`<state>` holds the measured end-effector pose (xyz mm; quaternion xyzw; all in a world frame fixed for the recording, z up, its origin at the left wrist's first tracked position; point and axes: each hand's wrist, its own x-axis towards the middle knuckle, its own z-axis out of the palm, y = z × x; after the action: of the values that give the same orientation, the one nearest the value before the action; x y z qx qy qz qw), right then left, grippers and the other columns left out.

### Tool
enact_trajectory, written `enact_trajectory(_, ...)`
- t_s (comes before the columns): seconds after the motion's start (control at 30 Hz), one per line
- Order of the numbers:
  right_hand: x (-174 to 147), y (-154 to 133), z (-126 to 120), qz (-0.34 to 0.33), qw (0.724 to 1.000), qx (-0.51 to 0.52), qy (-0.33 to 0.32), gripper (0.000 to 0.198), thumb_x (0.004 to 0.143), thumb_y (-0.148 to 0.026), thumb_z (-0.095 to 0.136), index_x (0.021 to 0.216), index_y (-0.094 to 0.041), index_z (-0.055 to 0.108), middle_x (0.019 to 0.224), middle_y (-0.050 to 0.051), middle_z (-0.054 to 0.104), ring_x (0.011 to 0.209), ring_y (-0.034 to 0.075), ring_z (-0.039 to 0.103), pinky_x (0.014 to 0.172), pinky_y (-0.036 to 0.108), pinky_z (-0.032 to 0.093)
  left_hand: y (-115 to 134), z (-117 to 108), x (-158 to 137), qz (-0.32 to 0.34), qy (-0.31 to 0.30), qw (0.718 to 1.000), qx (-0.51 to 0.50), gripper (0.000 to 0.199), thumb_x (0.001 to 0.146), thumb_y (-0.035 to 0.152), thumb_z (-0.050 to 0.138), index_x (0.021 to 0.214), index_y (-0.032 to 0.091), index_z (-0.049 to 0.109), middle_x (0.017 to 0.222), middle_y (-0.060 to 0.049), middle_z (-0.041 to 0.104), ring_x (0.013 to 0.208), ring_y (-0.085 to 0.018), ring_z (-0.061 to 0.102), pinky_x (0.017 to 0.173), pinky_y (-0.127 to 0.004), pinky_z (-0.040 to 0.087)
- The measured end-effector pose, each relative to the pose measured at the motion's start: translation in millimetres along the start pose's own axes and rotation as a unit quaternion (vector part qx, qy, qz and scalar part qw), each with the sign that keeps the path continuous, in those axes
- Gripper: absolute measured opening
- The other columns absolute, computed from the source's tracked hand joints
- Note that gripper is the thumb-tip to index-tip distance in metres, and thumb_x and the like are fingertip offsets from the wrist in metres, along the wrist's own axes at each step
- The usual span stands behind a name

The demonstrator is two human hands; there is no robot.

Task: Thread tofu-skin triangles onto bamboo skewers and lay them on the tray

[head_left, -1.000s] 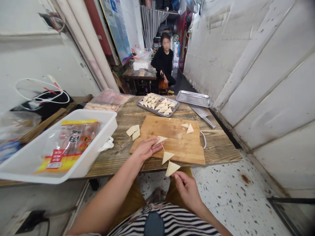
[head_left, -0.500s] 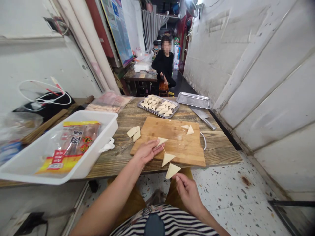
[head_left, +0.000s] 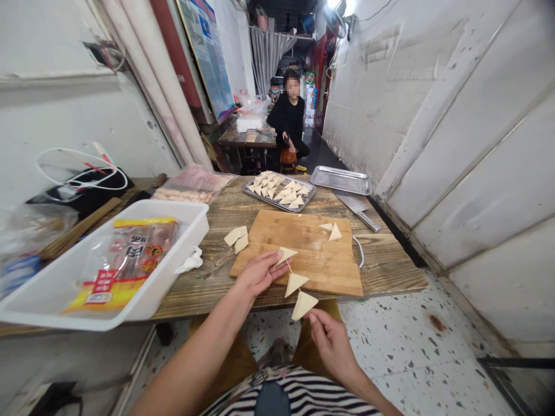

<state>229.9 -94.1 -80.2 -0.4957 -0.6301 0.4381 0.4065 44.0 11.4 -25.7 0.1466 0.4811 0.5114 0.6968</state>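
Pinching: right hand (head_left: 332, 341) on skewer (head_left: 289, 270), left hand (head_left: 259, 270) on tofu triangle (head_left: 285, 254).

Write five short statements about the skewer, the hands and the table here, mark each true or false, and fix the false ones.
1. The left hand holds a tofu triangle at the skewer tip. True.
2. The right hand pinches the near end of the skewer. True.
3. The skewer carries five triangles. False: three show on it.
4. The cleaver lies on the cutting board. False: it lies on the wooden table, between the board and the empty metal tray.
5. The white tub holds a printed packet. True.
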Motion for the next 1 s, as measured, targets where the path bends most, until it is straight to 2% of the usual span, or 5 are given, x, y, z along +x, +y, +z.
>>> enact_trajectory(0.27,0.6,-3.0,0.5,-0.011,1.0,-0.005,0.014,0.041,0.092,-0.046,0.04,0.095,-0.015,0.068,0.051,-0.001,0.049,0.049,0.013,0.048,0.044,0.019,0.038,-6.2,1.5,-4.3,-0.001,-0.018,1.0,0.003,0.007,0.079,0.006,0.057,0.085,0.008,0.061,0.089,-0.014,0.069,0.083,-0.02,0.068,0.075,-0.029,0.056)
enact_trajectory(0.67,3.0,-8.4,1.0,-0.021,1.0,-0.013,0.0,0.036,0.094,-0.037,0.039,0.093,-0.013,0.065,0.049,-0.003,0.04,0.049,0.013,0.044,0.043,0.018,0.033,-11.0,6.7,-9.2,0.006,-0.017,1.0,0.019,0.008,0.079,0.008,0.057,0.085,0.009,0.062,0.089,-0.015,0.069,0.081,-0.018,0.068,0.075,-0.027,0.055)
enact_trajectory(1.0,5.8,-13.3,1.3,-0.04,0.998,-0.041,0.008,0.035,0.093,-0.035,0.038,0.092,-0.013,0.066,0.054,-0.001,0.048,0.049,0.012,0.045,0.045,0.018,0.035,-14.3,3.4,-9.5,0.012,-0.005,1.0,0.009,0.01,0.078,0.008,0.059,0.087,0.009,0.063,0.086,-0.013,0.07,0.077,-0.017,0.068,0.074,-0.028,0.056)
